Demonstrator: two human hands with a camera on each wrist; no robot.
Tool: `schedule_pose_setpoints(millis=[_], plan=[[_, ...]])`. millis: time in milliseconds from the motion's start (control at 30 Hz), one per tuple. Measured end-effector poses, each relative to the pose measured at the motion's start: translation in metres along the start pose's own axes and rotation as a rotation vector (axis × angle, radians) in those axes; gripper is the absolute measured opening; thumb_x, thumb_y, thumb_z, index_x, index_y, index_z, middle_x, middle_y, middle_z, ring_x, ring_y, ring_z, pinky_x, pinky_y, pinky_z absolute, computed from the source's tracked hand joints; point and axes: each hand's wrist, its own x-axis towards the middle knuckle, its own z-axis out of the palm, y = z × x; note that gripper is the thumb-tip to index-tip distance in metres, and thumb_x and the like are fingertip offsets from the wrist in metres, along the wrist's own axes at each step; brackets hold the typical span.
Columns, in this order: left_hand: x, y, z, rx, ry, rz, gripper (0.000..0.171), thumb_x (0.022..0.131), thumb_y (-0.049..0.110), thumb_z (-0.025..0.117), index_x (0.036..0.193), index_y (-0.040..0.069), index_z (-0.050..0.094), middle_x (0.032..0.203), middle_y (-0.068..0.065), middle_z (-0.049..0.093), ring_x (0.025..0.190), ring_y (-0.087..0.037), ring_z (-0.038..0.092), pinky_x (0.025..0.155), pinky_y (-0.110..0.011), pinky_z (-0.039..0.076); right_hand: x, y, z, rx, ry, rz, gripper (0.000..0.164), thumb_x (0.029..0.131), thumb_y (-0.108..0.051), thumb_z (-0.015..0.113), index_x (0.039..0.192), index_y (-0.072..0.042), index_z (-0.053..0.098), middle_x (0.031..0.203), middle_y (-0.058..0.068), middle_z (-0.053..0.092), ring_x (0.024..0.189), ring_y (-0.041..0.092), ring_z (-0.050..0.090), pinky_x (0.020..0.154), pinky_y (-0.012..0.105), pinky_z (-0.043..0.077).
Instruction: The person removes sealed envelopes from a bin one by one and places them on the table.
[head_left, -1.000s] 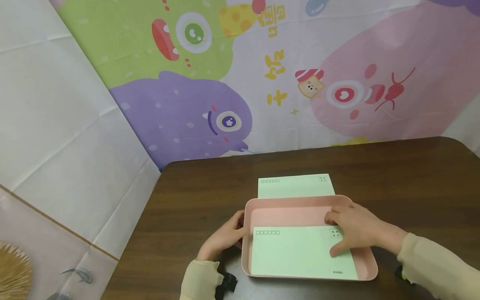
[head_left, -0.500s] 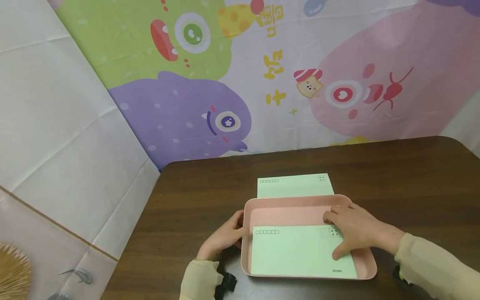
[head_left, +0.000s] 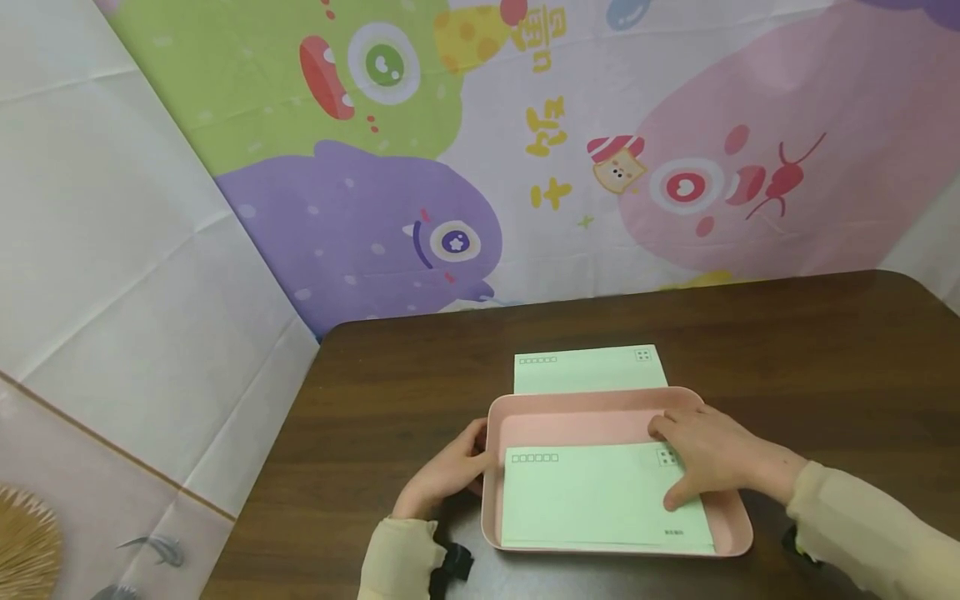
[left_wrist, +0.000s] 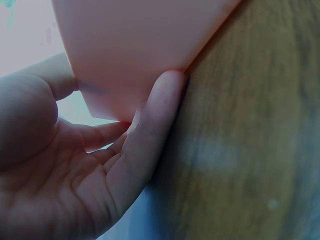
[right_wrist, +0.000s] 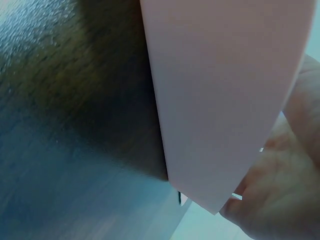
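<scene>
A pink rectangular tray [head_left: 573,427] stands on the dark table, with a pale green envelope [head_left: 588,500] lying in its near part. A thin second pale edge shows under the envelope's near side. My left hand [head_left: 444,473] holds the tray's left end, thumb at the rim and fingers along the outside wall [left_wrist: 125,55]. Reaching over the tray's right end, my right hand [head_left: 712,454] has its thumb on the envelope's face and its fingers bent by the upper right corner. In the right wrist view the tray wall [right_wrist: 220,100] covers most of the fingers.
Behind the tray lies another pale green envelope [head_left: 588,372], its near part hidden by the tray. The brown wooden table [head_left: 390,375] reaches back to a cartoon-printed cloth [head_left: 555,250]. A white panel [head_left: 150,208] hangs at the left.
The envelope in the tray has shifted slightly away from me under my right hand, and a pale edge now shows along its near side. My left hand stays on the tray.
</scene>
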Motion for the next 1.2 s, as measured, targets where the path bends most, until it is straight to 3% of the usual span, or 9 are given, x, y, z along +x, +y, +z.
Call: schedule_pose_setpoints(millis=[333,567,800,967,1200], plan=[[0.007,-0.015,0.0,-0.01,-0.004,-0.002,0.054,0.09,0.023,0.053,0.137,0.008,0.03,0.106,-0.013,0.048,0.083,-0.019,0.054,0.058,-0.036,0.053,0.0,0.001,0.002,0.053,0.035,-0.003,0.067,0.05,-0.055,0.08,0.095,-0.012,0.054,0.087,-0.005,0.047,0.074,0.01,0.043,0.065,0.029,0.041],[0.007,-0.015,-0.001,0.0,0.002,-0.002,0.055,0.09,0.025,0.054,0.137,0.008,0.03,0.105,-0.012,0.048,0.082,-0.019,0.054,0.057,-0.036,0.053,0.003,0.0,0.0,0.082,0.032,0.024,0.063,0.051,-0.048,0.082,0.093,-0.013,0.052,0.086,-0.006,0.047,0.073,0.009,0.043,0.063,0.028,0.041],[0.007,-0.014,-0.002,0.002,0.0,0.007,0.054,0.09,0.023,0.054,0.136,0.008,0.031,0.104,-0.012,0.048,0.083,-0.018,0.053,0.057,-0.036,0.053,0.001,-0.002,0.001,0.135,0.066,0.034,0.057,0.054,-0.038,0.084,0.094,-0.015,0.05,0.088,-0.007,0.044,0.066,0.006,0.041,0.053,0.022,0.036],[0.008,-0.015,-0.001,0.008,-0.001,0.001,0.054,0.089,0.022,0.054,0.136,0.008,0.031,0.104,-0.013,0.048,0.083,-0.019,0.053,0.057,-0.036,0.053,-0.002,-0.004,0.001,0.217,0.064,0.051,0.054,0.058,-0.03,0.083,0.097,-0.015,0.049,0.091,-0.006,0.044,0.068,0.006,0.042,0.052,0.021,0.036],[0.01,-0.017,-0.002,0.007,-0.005,0.0,0.055,0.091,0.022,0.053,0.137,0.005,0.029,0.107,-0.013,0.048,0.084,-0.019,0.053,0.058,-0.036,0.053,-0.004,-0.002,0.004,0.295,0.089,-0.007,0.051,0.062,-0.021,0.081,0.097,-0.012,0.045,0.089,-0.005,0.044,0.074,0.007,0.045,0.062,0.02,0.039]])
